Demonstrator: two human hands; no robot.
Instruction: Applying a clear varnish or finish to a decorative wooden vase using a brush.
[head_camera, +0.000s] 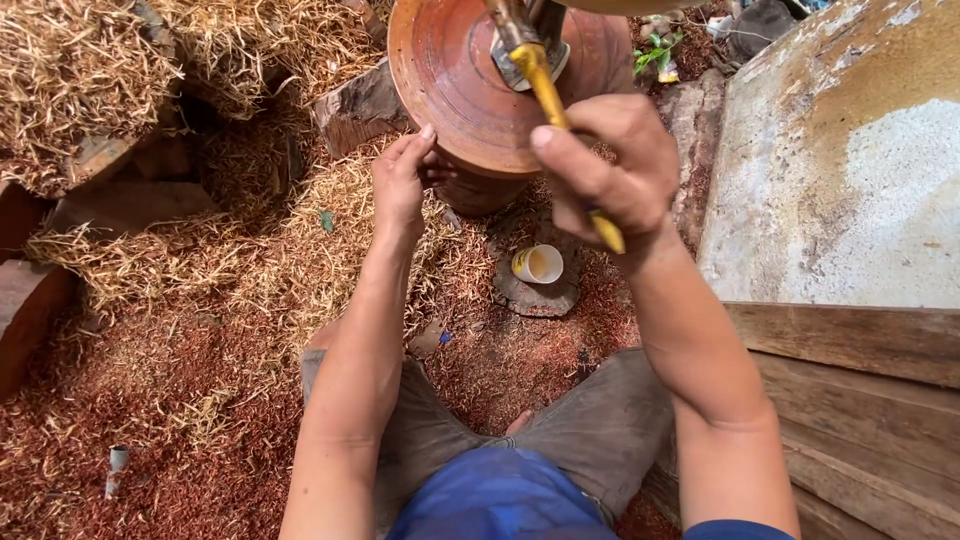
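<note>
So, dead centre at the top of the view sits a round reddish-brown clay pot (470, 85), tipped so its wide face looks back at the person, and everything else lines up around it. A brush with a yellow handle (548, 95) lies across that face: the bristle end with its metal collar sits near the middle of the pot, and the long axis runs down and to the right, away from the pot toward the person. The right hand (610, 165) has its fingers (570, 165) wrapped shut around the lower half of the handle, just below and right of the pot, with the yellow butt end poking out under the palm. That makes the right hand the one working the face.

The left hand (400, 180) is at the pot's lower left edge, fingers curled loosely against the rim, touching it; I can't tell if it really grips or just steadies.

Directly below the pot, on a flat dark stone (535, 290), stands a small white cup (538, 264) with yellowish liquid in it, nearer the right hand than the left. Left of the pot are heaps of dry straw (90, 70) over reddish ground litter (160, 400). Right of it is a weathered concrete slab (850, 170), with wooden planks (860, 400) below that.
</note>
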